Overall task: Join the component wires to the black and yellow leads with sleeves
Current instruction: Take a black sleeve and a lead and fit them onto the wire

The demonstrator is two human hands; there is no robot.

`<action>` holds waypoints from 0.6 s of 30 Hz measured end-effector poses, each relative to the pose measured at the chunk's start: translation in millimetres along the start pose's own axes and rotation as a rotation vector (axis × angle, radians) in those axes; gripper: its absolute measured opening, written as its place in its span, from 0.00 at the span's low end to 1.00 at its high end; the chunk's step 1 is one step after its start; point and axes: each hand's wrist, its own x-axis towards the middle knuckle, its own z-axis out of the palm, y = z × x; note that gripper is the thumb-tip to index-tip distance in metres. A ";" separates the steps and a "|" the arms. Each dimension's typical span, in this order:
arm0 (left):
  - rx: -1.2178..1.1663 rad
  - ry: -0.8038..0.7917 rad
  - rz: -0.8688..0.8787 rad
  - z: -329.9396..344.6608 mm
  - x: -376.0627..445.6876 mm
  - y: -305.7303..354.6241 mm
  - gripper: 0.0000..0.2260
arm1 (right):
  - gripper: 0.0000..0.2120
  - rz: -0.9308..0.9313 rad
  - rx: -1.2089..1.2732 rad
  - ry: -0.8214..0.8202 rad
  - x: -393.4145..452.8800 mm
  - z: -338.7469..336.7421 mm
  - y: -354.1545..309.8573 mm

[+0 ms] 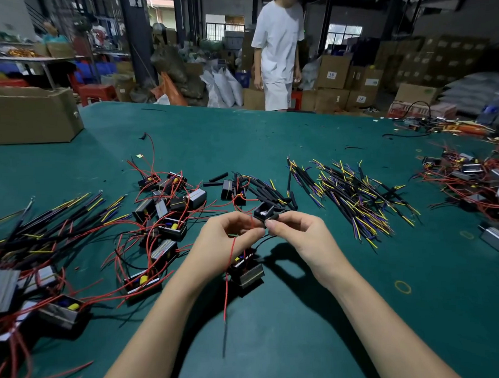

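Green felt covered the big work table point(268, 135), and behind it a storage hall with many cardboard boxes point(334, 71) was visible, where a person in white clothes point(279, 54) stood at the far edge. Both hands were raised over the middle of the table, close together. The left hand point(227, 236) pinched a thin red wire point(230, 265) between thumb and fingers; this wire hung down toward a small black component point(247, 271) that stood on the table just under the hands. The right hand point(295, 229) gripped a short black sleeve point(273, 216) with curled fingertips, beside a small open black box point(263, 210). On the right lay a heap of black and yellow leads point(355, 194). On the left lay more components with red wires point(163, 216).
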 end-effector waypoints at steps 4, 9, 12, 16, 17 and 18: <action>-0.026 0.043 0.012 6.3 -0.9 1.1 0.01 | 0.03 0.000 0.011 0.014 -0.5 1.5 -0.2; 0.038 0.045 0.007 3.1 -0.1 -0.7 0.02 | 0.04 -0.020 0.022 0.112 2.0 -2.5 -0.8; 0.153 0.010 0.038 0.4 0.9 -1.8 0.04 | 0.06 -0.049 0.037 0.155 2.1 -3.6 -2.3; 0.340 0.009 0.117 -4.8 1.9 -2.5 0.08 | 0.08 -0.024 0.022 0.183 2.7 -0.9 0.0; 0.354 0.011 0.131 -4.3 1.9 -3.4 0.08 | 0.08 -0.011 0.030 0.181 2.8 -0.2 0.3; 0.346 0.008 0.136 -3.4 1.3 -4.6 0.07 | 0.09 -0.006 0.037 0.174 2.7 -0.5 0.6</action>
